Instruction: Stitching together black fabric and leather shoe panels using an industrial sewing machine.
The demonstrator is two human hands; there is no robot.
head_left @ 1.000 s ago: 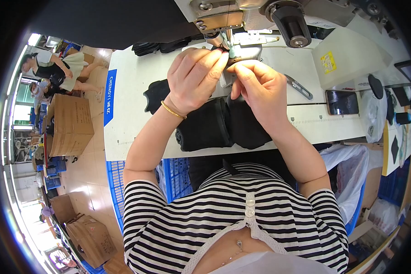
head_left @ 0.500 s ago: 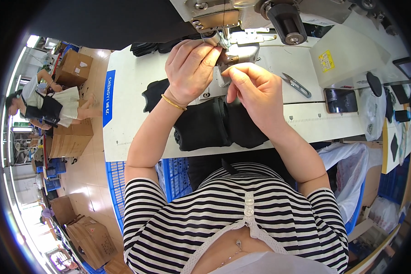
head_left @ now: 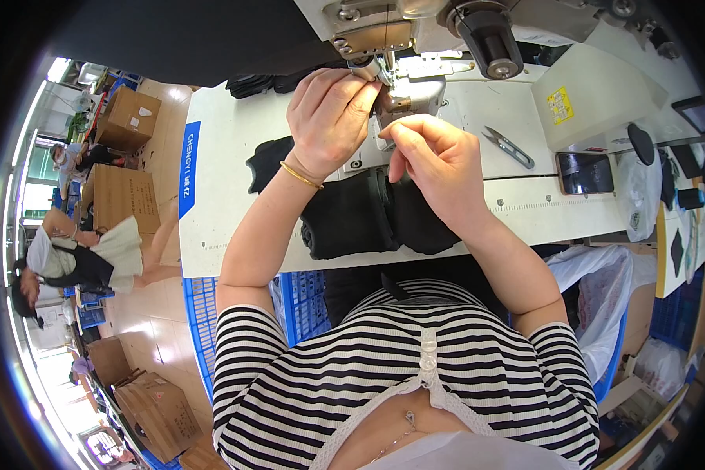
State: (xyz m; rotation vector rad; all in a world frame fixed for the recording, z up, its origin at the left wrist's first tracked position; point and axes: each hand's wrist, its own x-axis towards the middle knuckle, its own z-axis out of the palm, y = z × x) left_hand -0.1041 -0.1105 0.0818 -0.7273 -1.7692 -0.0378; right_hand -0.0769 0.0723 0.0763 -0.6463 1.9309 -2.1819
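My left hand [head_left: 333, 117] is up at the needle area of the sewing machine [head_left: 368, 35], its thumb and fingertips pinched close beside the presser foot. Whatever those fingertips hold is hidden by the hand. Lower and to the right, my right hand [head_left: 435, 157] is closed in a pinch in front of the machine's narrow arm [head_left: 415, 98]; anything between its fingertips is too small to name. Below the hands, folded black cloth pieces [head_left: 345, 219] lie stacked at the table's near edge. Another black cloth piece [head_left: 268, 160] lies left of my left wrist.
Thread snips [head_left: 509, 147] and a phone [head_left: 585, 172] lie on the white table [head_left: 235, 157] at the right. Black cloth [head_left: 251, 84] is piled behind. Below stand blue crates [head_left: 301, 301] and a bin with a plastic liner [head_left: 603, 298]. At the left, a person [head_left: 86, 262] passes cardboard boxes [head_left: 121, 200].
My right hand has shifted very slightly left and down; my left hand stays beside the presser foot. The person at the left has moved nearer along the aisle.
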